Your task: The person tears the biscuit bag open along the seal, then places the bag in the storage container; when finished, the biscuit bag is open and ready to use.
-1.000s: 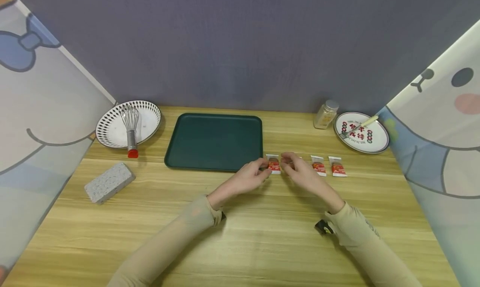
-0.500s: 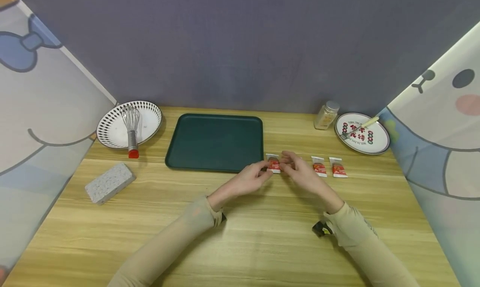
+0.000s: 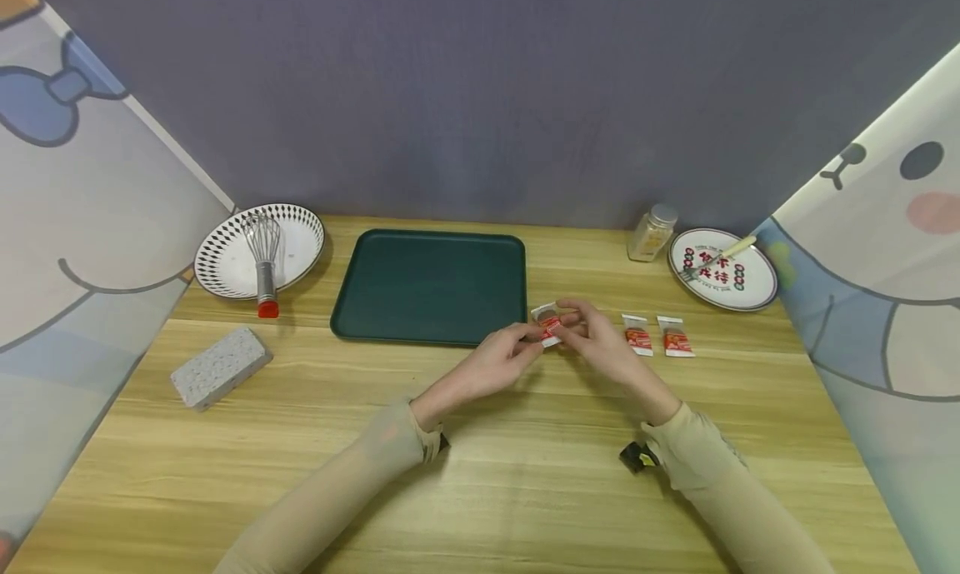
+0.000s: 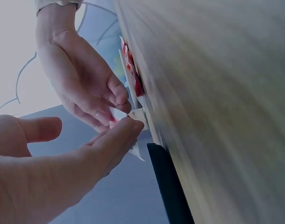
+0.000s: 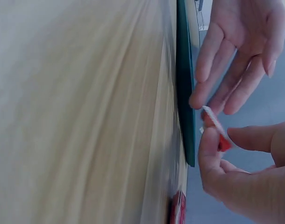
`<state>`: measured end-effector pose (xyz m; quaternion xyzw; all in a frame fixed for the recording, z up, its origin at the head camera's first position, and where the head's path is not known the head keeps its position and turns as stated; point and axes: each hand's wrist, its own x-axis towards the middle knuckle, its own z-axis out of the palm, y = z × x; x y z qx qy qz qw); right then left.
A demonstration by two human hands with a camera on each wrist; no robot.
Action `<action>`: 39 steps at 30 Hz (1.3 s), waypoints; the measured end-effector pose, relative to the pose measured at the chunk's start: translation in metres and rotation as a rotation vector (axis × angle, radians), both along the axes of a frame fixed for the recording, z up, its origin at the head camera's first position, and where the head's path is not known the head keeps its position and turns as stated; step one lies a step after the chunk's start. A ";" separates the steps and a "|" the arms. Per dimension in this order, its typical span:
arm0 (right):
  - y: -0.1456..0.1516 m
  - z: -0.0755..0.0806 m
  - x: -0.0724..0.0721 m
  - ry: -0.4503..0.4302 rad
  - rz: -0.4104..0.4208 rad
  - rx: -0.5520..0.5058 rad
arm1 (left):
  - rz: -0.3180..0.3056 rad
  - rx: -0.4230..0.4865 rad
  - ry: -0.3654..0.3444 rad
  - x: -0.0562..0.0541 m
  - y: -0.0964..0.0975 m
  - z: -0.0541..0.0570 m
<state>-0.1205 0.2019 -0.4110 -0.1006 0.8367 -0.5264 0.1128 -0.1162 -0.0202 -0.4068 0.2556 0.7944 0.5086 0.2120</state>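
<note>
A small red-and-white wrapped snack packet [image 3: 547,321], with a brown piece showing through it, is held tilted between the two hands. The right hand [image 3: 602,351] pinches it between thumb and fingers, as the right wrist view shows at the packet's red part [image 5: 224,143]. From the other side the left hand [image 3: 498,361] touches it with extended fingers; in the left wrist view that hand's thumb [image 4: 42,129] stands apart from the packet. Two similar packets lie to the right, one nearer [image 3: 637,336] and one farther [image 3: 676,338].
Left of the hands lies a dark green tray [image 3: 431,287]. A patterned plate [image 3: 303,241] with a whisk [image 3: 265,267] and a grey speckled block [image 3: 221,367] are at the left. At the back right stand a jar [image 3: 652,233] and a plate [image 3: 738,297] with a fork [image 3: 726,253].
The right hand has moved left to the packet and taken hold of it. The packet has come up from lying flat and is now tilted. The left hand has barely moved.
</note>
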 end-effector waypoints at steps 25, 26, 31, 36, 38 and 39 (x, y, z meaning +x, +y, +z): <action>-0.039 0.025 0.024 0.093 0.028 -0.054 | 0.186 0.220 0.096 -0.022 -0.029 0.011; -0.039 0.025 0.024 0.113 0.017 -0.053 | 0.182 0.218 0.090 -0.023 -0.031 0.012; -0.038 0.025 0.020 0.157 -0.033 -0.104 | 0.163 0.181 0.071 -0.025 -0.038 0.019; -0.041 0.025 0.018 0.163 -0.036 -0.135 | 0.150 0.143 0.078 -0.025 -0.041 0.022; -0.042 0.026 0.018 0.166 -0.034 -0.144 | 0.149 0.134 0.085 -0.025 -0.041 0.023; -0.042 0.026 0.019 0.166 -0.032 -0.148 | 0.150 0.129 0.089 -0.025 -0.041 0.023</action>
